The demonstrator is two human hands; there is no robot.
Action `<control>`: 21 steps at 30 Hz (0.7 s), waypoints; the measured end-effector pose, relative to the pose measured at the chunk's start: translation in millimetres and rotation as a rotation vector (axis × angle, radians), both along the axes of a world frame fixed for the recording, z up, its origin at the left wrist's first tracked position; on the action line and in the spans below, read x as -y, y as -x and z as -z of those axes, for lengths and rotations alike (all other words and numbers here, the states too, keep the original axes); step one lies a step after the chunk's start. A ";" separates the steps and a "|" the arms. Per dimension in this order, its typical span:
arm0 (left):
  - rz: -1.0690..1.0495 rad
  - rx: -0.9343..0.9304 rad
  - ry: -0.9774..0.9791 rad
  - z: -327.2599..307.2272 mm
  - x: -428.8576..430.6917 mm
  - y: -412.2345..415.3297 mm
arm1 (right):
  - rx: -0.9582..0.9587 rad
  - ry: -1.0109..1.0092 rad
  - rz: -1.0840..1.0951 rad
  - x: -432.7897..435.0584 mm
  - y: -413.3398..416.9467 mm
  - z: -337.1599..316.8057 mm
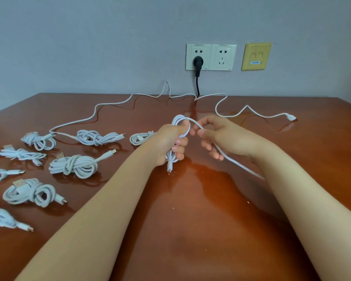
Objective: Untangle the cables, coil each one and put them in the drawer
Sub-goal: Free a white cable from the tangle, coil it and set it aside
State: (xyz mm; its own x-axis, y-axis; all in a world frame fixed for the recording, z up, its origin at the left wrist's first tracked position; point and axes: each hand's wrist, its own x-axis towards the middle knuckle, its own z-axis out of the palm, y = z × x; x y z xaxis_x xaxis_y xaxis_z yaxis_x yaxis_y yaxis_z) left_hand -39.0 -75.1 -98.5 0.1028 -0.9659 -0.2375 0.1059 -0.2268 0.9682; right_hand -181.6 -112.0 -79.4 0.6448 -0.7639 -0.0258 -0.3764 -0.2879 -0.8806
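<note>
My left hand (170, 142) grips a bundle of loops of a white cable (180, 119) above the middle of the brown table (190, 220); one plug end hangs below the fist. My right hand (217, 136) pinches the same cable just right of the loops, and its free length runs down under my right forearm. A second white cable (114, 104) lies uncoiled along the back of the table, its plug (291, 118) at the far right. Several coiled white cables (73, 164) lie on the left side. No drawer is in view.
A black plug (198, 62) sits in a double wall socket (211, 57), its cord dropping behind the table. A yellow wall plate (255, 56) is to the right. The table's back edge meets the grey wall.
</note>
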 end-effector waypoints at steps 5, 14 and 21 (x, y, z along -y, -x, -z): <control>-0.092 0.011 0.021 0.9 1.5 -10.1 | -0.189 0.072 0.156 7.4 3.4 6.1; -0.102 0.034 0.140 3.0 3.3 -5.6 | -0.223 0.437 0.097 -1.6 -14.1 27.1; -0.149 0.074 0.103 7.0 3.6 -4.6 | -0.318 0.587 0.085 -4.5 -13.4 30.7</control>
State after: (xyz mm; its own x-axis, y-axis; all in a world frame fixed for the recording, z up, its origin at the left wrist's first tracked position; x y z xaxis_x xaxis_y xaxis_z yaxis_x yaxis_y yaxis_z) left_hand -34.3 -78.7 -105.5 0.2600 -0.9575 -0.1249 0.0588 -0.1134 0.9918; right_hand -168.2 -107.6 -110.1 0.6114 -0.7570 0.2307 -0.6338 -0.6430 -0.4300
